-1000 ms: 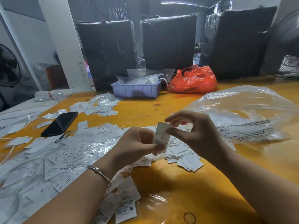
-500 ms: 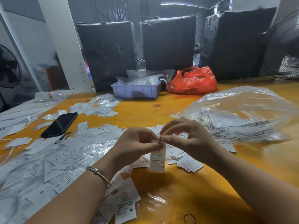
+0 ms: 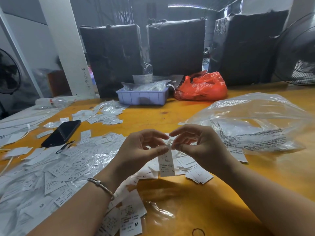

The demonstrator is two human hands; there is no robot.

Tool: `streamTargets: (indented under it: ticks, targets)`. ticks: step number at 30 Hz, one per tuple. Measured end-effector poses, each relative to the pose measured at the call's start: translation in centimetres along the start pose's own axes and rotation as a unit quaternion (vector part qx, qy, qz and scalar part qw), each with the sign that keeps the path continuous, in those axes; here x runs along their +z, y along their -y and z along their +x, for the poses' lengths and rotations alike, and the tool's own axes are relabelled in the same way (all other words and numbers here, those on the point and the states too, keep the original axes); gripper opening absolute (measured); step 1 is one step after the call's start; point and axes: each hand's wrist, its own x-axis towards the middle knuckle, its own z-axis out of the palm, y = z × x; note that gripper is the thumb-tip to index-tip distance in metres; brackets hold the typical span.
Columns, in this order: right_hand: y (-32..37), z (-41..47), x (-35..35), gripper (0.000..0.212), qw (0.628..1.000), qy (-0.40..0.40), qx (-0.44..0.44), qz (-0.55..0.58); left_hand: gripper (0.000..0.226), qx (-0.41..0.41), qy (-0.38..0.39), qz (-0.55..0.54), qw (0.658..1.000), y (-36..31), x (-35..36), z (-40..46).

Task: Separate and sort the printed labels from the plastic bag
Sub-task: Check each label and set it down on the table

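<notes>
Left hand (image 3: 136, 150) and right hand (image 3: 201, 145) both pinch top edge of one label (image 3: 166, 161), thumbs against forefingers, other fingers curled loose. Label hangs print-side toward camera (size "S" readable), likely held so for sorting. Plastic bag (image 3: 255, 123) lies just right; sorted labels (image 3: 56, 167) spread left.

Dim room behind my yellow wooden table (image 3: 170, 116), lit from above; glare streaks the crinkled clear plastic bag (image 3: 255, 120), my hands cast soft shadows, wide-angle edges bend and blur.
</notes>
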Motion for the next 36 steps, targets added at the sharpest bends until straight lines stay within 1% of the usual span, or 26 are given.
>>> streamTargets:
  ticks: [2,7,10,13,15,16,18,20,23,25,27,29,31,32,34,36]
  targets:
    - [-0.2,0.0,0.1,0.024,1.0,-0.02,0.003,0.011,0.014,0.006,-0.001,0.003,1.0,0.0,0.1,0.0]
    - [-0.2,0.0,0.0,0.023,0.999,-0.036,0.001,0.022,0.003,0.019,0.006,0.013,1.0,0.0,0.3,-0.1]
    - [-0.2,0.0,0.3,0.023,0.999,-0.036,-0.002,0.017,0.012,0.023,-0.01,0.018,1.0,0.1,0.3,0.0]
    - [-0.3,0.0,0.3,0.021,0.999,-0.033,0.012,0.022,0.005,0.024,-0.021,0.012,0.999,0.1,0.1,0.2]
    - [-0.9,0.1,-0.2,0.016,0.998,-0.042,0.026,-0.024,0.019,0.024,-0.04,0.054,0.997,0.4,-0.4,0.4]
    - [-1.3,0.3,-0.6,0.012,0.995,-0.049,0.033,-0.078,0.024,0.018,-0.06,0.093,0.994,0.7,-0.8,0.6]
    - [-2.3,0.6,-1.6,0.007,0.974,-0.06,0.058,-0.212,0.023,-0.02,-0.112,0.177,0.978,1.3,-1.6,0.9]
    - [-3.2,1.0,-2.7,0.012,0.941,-0.094,0.087,-0.313,0.021,-0.083,-0.149,0.254,0.952,2.0,-2.5,1.1]
    - [-4.5,1.4,-4.3,0.022,0.89,-0.181,0.111,-0.403,0.024,-0.15,-0.165,0.33,0.917,2.8,-3.5,1.0]
    - [-5.2,1.5,-5.3,0.027,0.856,-0.2,0.161,-0.448,0.026,-0.168,-0.164,0.354,0.905,2.9,-3.7,0.8]
    - [-5.8,1.6,-6.1,0.023,0.822,-0.17,0.215,-0.5,0.025,-0.181,-0.153,0.388,0.891,2.8,-3.7,0.6]
    - [-6.3,1.7,-6.6,0.022,0.797,-0.116,0.269,-0.527,0.025,-0.198,-0.14,0.418,0.875,2.6,-3.5,0.5]
    - [-7.0,1.6,-6.9,0.024,0.788,-0.074,0.305,-0.53,0.028,-0.21,-0.13,0.44,0.863,2.4,-3.5,0.5]
    - [-7.3,1.6,-7.0,0.024,0.784,-0.066,0.315,-0.531,0.029,-0.211,-0.127,0.448,0.859,2.4,-3.4,0.5]
    - [-7.7,1.6,-7.1,0.023,0.779,-0.068,0.325,-0.532,0.031,-0.211,-0.121,0.46,0.854,2.4,-3.4,0.6]
    - [-7.9,1.7,-7.2,0.019,0.784,-0.086,0.327,-0.52,0.031,-0.208,-0.118,0.462,0.854,2.5,-3.2,0.7]
